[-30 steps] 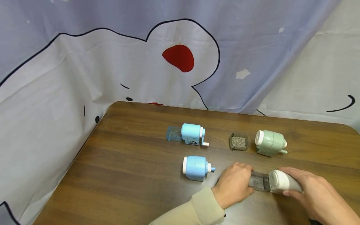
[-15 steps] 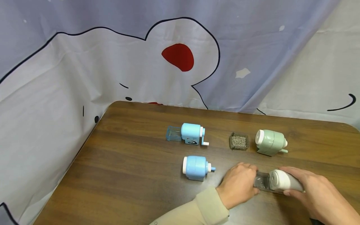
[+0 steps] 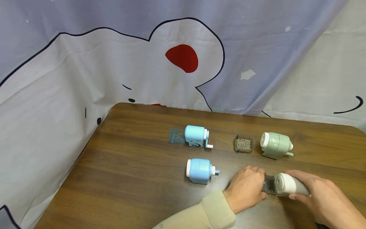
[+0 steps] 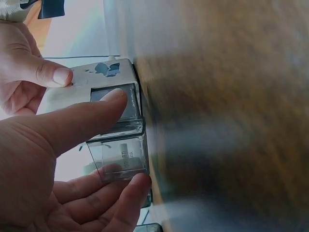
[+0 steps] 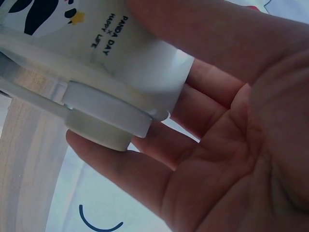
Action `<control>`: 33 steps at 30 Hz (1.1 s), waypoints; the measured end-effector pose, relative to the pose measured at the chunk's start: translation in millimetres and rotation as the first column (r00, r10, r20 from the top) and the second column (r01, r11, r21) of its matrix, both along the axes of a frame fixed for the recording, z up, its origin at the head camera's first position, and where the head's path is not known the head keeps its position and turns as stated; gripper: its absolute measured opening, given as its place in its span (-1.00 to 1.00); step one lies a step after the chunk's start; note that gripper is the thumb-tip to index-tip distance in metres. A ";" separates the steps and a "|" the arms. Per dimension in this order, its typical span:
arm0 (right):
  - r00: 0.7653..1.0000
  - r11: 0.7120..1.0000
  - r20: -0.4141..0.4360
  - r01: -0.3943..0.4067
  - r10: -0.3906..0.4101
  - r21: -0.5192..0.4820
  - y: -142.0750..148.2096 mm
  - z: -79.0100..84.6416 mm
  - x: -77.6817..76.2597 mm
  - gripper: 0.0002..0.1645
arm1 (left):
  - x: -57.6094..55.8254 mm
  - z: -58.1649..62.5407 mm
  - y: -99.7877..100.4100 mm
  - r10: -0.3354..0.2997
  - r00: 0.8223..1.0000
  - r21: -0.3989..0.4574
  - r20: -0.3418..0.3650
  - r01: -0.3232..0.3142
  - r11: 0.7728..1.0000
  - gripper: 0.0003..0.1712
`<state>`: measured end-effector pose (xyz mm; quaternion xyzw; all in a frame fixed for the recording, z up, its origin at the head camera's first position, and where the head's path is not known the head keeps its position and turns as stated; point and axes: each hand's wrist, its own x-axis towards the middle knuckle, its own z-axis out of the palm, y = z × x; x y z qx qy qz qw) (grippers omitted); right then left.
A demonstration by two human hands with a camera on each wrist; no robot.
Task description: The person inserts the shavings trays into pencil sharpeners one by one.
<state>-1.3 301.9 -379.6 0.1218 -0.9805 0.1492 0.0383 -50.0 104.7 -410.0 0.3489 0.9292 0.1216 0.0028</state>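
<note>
My left hand (image 3: 246, 190) pinches a clear grey shavings drawer (image 3: 269, 185), thumb on one side and fingers on the other. The drawer sits partly inside a white crank pencil sharpener (image 3: 292, 185). Around the sharpener's body, at its crank end, curl the fingers of my right hand (image 3: 324, 194). In the left wrist view, part of the drawer (image 4: 120, 157) sticks out of the body, lined up with its opening. Panda print and lettering show on the sharpener (image 5: 111, 53) in the right wrist view, where fingers lie along its crank side.
Behind my hands are a green sharpener (image 3: 275, 145) and a separate drawer (image 3: 243, 144) full of grey shavings. To the left stand a blue sharpener (image 3: 199, 171) and a light blue one (image 3: 195, 136) with its drawer pulled out. A printed curtain (image 3: 128, 63) hangs behind the wooden table (image 3: 128, 165).
My left hand has moved right with the drawer, which has slid further into the white sharpener. The right hand stays almost in place around the body.
</note>
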 end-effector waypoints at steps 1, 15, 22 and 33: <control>1.000 1.000 0.002 0.001 -0.001 0.000 0.0 -0.2 0.1 -0.25 | 0.2 -0.1 0.1 -0.002 1.000 -0.002 0.000 0.002 1.000 -0.39; 1.000 1.000 -0.018 -0.010 0.010 -0.004 -0.2 0.1 -0.6 -0.26 | 1.4 -0.8 4.2 -0.030 0.999 0.002 -0.036 0.030 1.000 -0.44; 1.000 1.000 -0.026 -0.015 0.015 -0.001 1.0 -0.8 -1.1 -0.26 | 2.1 -1.3 7.0 -0.042 0.998 0.002 -0.049 0.042 0.999 -0.44; 1.000 1.000 -0.021 -0.014 0.014 -0.003 1.5 -0.8 -0.4 -0.25 | 3.3 -2.2 11.3 -0.036 0.998 -0.009 -0.042 0.036 0.999 -0.39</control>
